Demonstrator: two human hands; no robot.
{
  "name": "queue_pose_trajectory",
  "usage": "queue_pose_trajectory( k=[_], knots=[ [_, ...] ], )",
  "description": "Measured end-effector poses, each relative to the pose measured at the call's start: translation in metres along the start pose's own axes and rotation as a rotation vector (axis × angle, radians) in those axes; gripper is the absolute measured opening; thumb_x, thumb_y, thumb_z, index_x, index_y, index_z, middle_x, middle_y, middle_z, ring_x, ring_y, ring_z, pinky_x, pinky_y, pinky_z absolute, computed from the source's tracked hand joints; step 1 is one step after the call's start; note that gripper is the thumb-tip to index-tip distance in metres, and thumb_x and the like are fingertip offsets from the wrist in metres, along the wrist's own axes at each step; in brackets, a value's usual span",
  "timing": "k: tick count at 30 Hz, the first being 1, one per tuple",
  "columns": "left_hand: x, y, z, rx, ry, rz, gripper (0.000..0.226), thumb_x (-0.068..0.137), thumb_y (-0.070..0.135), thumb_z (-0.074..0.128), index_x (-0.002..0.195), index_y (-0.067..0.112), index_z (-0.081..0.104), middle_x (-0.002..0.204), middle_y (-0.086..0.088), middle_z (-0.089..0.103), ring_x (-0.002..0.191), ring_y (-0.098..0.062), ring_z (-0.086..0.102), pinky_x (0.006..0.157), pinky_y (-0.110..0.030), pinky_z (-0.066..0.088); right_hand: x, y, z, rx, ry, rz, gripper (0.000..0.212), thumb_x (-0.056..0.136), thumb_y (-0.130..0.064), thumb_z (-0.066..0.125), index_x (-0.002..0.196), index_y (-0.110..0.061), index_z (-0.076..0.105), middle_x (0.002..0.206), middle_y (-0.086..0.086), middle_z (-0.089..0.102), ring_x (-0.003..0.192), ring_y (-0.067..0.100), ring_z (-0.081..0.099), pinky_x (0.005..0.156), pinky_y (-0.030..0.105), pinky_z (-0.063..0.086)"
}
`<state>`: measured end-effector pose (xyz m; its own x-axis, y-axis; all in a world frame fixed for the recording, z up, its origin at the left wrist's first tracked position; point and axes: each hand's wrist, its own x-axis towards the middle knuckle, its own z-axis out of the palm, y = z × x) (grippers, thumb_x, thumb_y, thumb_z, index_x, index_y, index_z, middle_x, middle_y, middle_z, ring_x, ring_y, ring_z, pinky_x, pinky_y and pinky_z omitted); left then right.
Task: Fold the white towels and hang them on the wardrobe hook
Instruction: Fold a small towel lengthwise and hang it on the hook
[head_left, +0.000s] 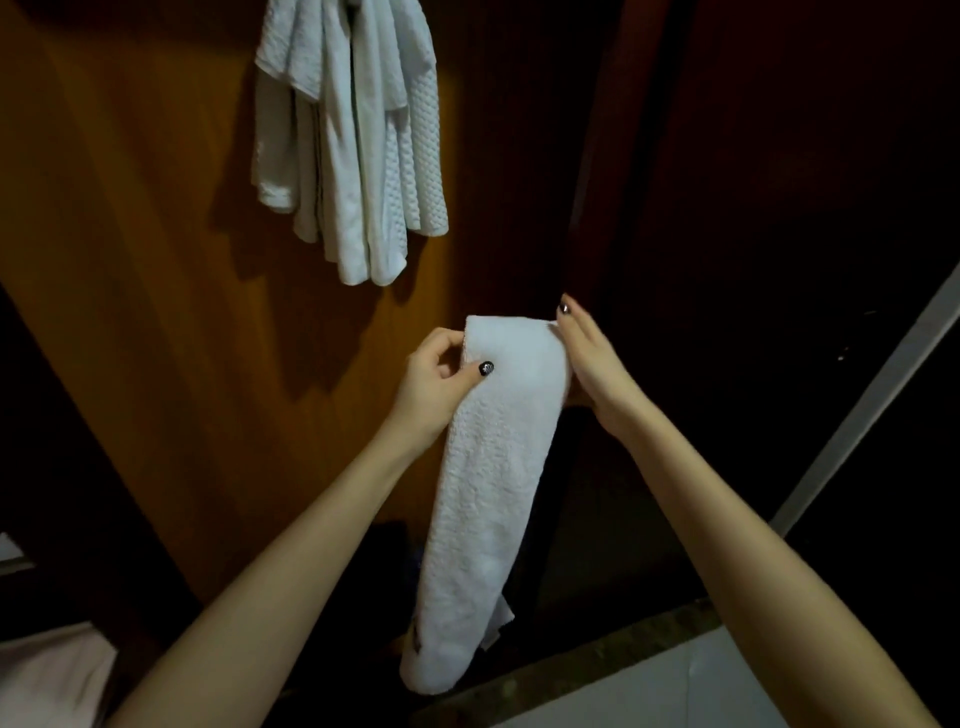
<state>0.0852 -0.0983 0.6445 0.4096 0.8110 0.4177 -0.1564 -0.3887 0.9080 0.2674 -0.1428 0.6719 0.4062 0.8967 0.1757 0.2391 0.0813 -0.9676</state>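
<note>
Up top on wood panel: hung towels, white, several layers bunched together, waffle-weave one on rt side; hook hidden by cloth.
Wood panel: orange-brown, lit, directly behind hung towels; their shadow falls on it.
Folded towel: white, folded to a long narrow strip, hangs in mid-air at centre, below & rt of hung towels, well apart from them; loose corner pokes out near its bottom end.
Left hand: pinches strip's top-left corner, thumb on front, fingers curled behind.
Right hand: holds top-right corner, fingers mostly behind cloth, one fingertip up above the edge.
Btwn strip & hung towels: bare stretch of wood panel.
Dark door: rt of panel, deep brown, in shadow; its vertical edge runs behind right hand.
Pale bar: slants along rt side.
White surface: bottom rt, dark speckled rim, below right forearm.
Pale cloth: bottom-left corner; can't tell what it is.
Low area behind strip: too dark to tell contents.
</note>
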Motion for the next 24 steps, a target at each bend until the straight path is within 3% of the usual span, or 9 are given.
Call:
queue_pose_trajectory(
  k=[2, 5, 8, 12, 14, 17, 19, 22, 24],
  knots=[
    [0.001, -0.003, 0.000, 0.002, 0.018, -0.041, 0.018, 0.089, 0.005, 0.064, 0.094, 0.021, 0.058, 0.108, -0.023, 0.064, 0.075, -0.020, 0.070, 0.061, -0.031, 0.058, -0.021, 0.017, 0.003, 0.048, -0.092, 0.038, 0.053, 0.099, -0.049, 0.042, 0.150, -0.040, 0.027, 0.126, -0.015, 0.048, 0.108, 0.008, 0.055, 0.087, 0.037, 0.054],
    [0.005, -0.009, -0.004, -0.034, 0.053, -0.110, 0.019, 0.090, 0.006, 0.063, 0.093, 0.024, 0.058, 0.110, -0.021, 0.062, 0.074, -0.016, 0.071, 0.057, -0.025, 0.055, -0.035, 0.029, 0.008, 0.139, -0.220, -0.016, 0.046, 0.093, -0.043, 0.056, 0.134, -0.057, 0.040, 0.138, -0.018, 0.043, 0.118, 0.010, 0.055, 0.084, 0.037, 0.058],
    [0.010, -0.014, -0.010, 0.032, 0.065, -0.021, 0.017, 0.089, 0.007, 0.064, 0.098, 0.020, 0.060, 0.115, -0.005, 0.055, 0.087, -0.014, 0.069, 0.065, -0.018, 0.054, -0.033, 0.031, 0.013, 0.238, -0.268, -0.002, 0.042, 0.092, -0.025, 0.064, 0.125, -0.050, 0.056, 0.141, -0.006, 0.048, 0.118, 0.019, 0.058, 0.077, 0.028, 0.057],
    [0.015, -0.016, -0.022, 0.070, -0.020, 0.046, 0.029, 0.089, 0.009, 0.063, 0.119, 0.009, 0.059, 0.116, 0.008, 0.052, 0.097, 0.006, 0.061, 0.075, -0.012, 0.050, -0.024, 0.023, 0.022, 0.283, -0.254, -0.059, 0.040, 0.090, -0.018, 0.065, 0.116, -0.047, 0.065, 0.134, -0.012, 0.055, 0.117, 0.016, 0.059, 0.080, 0.024, 0.055],
    [0.015, -0.013, -0.029, -0.004, -0.045, 0.053, 0.028, 0.092, 0.017, 0.062, 0.119, 0.020, 0.058, 0.119, 0.009, 0.056, 0.102, 0.004, 0.060, 0.076, -0.013, 0.049, -0.018, 0.017, 0.025, 0.335, -0.235, -0.106, 0.039, 0.091, -0.012, 0.063, 0.115, -0.042, 0.067, 0.124, -0.016, 0.062, 0.111, 0.012, 0.063, 0.081, 0.023, 0.054],
    [0.012, -0.014, -0.035, -0.045, -0.021, 0.093, 0.033, 0.092, 0.030, 0.057, 0.123, 0.036, 0.048, 0.122, 0.011, 0.056, 0.108, 0.005, 0.058, 0.080, -0.012, 0.047, -0.006, 0.003, 0.029, 0.370, -0.249, -0.134, 0.038, 0.093, -0.006, 0.058, 0.118, -0.033, 0.066, 0.122, -0.009, 0.064, 0.105, 0.012, 0.065, 0.081, 0.024, 0.055],
    [0.007, -0.019, -0.034, -0.102, -0.012, 0.037, 0.037, 0.092, 0.036, 0.053, 0.125, 0.045, 0.039, 0.117, 0.008, 0.061, 0.101, 0.001, 0.062, 0.073, -0.014, 0.049, 0.004, -0.007, 0.030, 0.376, -0.219, -0.160, 0.037, 0.093, -0.003, 0.056, 0.118, -0.029, 0.065, 0.111, -0.012, 0.070, 0.100, 0.009, 0.067, 0.080, 0.024, 0.055],
    [0.003, -0.034, -0.034, -0.099, -0.032, -0.042, 0.038, 0.090, 0.041, 0.054, 0.124, 0.042, 0.038, 0.102, 0.015, 0.068, 0.094, 0.000, 0.064, 0.070, -0.014, 0.050, 0.019, -0.021, 0.021, 0.450, -0.161, -0.162, 0.039, 0.094, -0.001, 0.051, 0.118, -0.029, 0.063, 0.099, -0.013, 0.074, 0.094, 0.006, 0.069, 0.077, 0.020, 0.054],
    [0.001, -0.044, -0.031, -0.061, -0.085, -0.046, 0.032, 0.088, 0.036, 0.060, 0.117, 0.032, 0.047, 0.105, 0.017, 0.065, 0.105, -0.003, 0.059, 0.085, -0.016, 0.047, 0.029, -0.029, 0.013, 0.476, -0.153, -0.152, 0.040, 0.094, -0.004, 0.052, 0.116, -0.034, 0.064, 0.102, -0.012, 0.072, 0.094, 0.007, 0.069, 0.076, 0.020, 0.054]
  ],
)
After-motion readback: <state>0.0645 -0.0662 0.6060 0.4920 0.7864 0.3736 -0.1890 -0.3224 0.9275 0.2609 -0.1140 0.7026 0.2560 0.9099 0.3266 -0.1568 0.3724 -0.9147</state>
